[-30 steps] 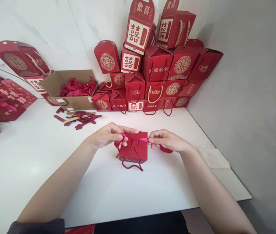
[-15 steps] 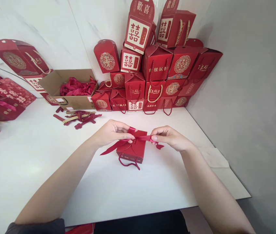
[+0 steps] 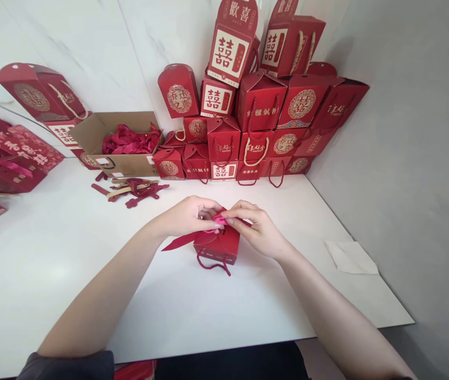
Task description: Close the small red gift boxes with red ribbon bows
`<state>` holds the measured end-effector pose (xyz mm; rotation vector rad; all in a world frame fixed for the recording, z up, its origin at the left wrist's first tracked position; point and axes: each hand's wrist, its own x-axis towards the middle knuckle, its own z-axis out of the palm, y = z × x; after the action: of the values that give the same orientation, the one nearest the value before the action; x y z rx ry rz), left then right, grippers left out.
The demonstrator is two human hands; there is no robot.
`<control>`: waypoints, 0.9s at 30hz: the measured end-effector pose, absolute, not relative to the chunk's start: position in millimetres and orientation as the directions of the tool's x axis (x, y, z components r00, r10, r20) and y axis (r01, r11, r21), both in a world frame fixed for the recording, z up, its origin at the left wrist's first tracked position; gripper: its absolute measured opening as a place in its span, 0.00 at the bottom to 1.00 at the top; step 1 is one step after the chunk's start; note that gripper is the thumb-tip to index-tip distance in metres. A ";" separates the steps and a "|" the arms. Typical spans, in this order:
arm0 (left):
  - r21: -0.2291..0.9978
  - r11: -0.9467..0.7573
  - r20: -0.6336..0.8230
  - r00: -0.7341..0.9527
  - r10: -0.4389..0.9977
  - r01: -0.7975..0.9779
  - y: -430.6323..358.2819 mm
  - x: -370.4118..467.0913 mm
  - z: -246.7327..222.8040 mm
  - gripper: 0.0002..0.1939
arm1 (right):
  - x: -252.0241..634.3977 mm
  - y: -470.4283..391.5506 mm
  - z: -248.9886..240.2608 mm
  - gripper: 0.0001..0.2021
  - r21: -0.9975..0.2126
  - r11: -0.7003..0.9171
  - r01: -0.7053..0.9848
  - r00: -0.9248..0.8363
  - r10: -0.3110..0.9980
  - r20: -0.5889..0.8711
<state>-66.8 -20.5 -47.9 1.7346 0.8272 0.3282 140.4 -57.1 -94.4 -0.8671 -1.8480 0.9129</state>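
A small red gift box [image 3: 224,245] stands on the white table in front of me, its dark red rope handle [image 3: 213,265] hanging toward me. Over its folded top my left hand [image 3: 196,215] pinches a red satin ribbon [image 3: 180,241], one tail of which trails out to the left. My right hand [image 3: 254,224] comes in from the right and grips the same ribbon close to the left fingertips, where it is bunched into a fold. The fingers cover part of the ribbon and the far side of the box top.
Red gift boxes [image 3: 260,100] are stacked against the back wall. A cardboard box [image 3: 129,166] holds loose red ribbons [image 3: 131,140]; cut strips [image 3: 133,191] lie before it. More red boxes [image 3: 14,158] stand at left, a white tissue [image 3: 351,257] at right.
My right hand has moved left, bringing its stretched ribbon end over to my left hand above the box. The ribbon is now folded between both hands. The view has shifted slightly.
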 end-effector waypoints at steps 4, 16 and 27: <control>0.896 -0.195 -0.159 0.697 0.699 0.400 -24.5 -65.0 -50.2 0.12 | 129.9 -58.8 -99.3 0.10 -0.786 0.534 0.310 -0.314 0.838 0.446; 0.850 -0.290 -0.118 0.695 0.709 0.440 -27.8 -62.3 -45.6 0.12 | 132.6 -56.1 -103.7 0.08 -0.912 0.361 0.196 -0.258 0.916 0.307; 0.932 -0.108 -0.160 0.661 0.733 0.346 -29.3 -63.8 -47.2 0.10 | 128.3 -55.8 -110.7 0.13 -0.974 0.219 0.052 -0.185 0.961 0.206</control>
<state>-63.8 -29.3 -47.2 1.7102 0.8810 0.4126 128.3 -55.8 -110.7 -1.0080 -1.4877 1.1383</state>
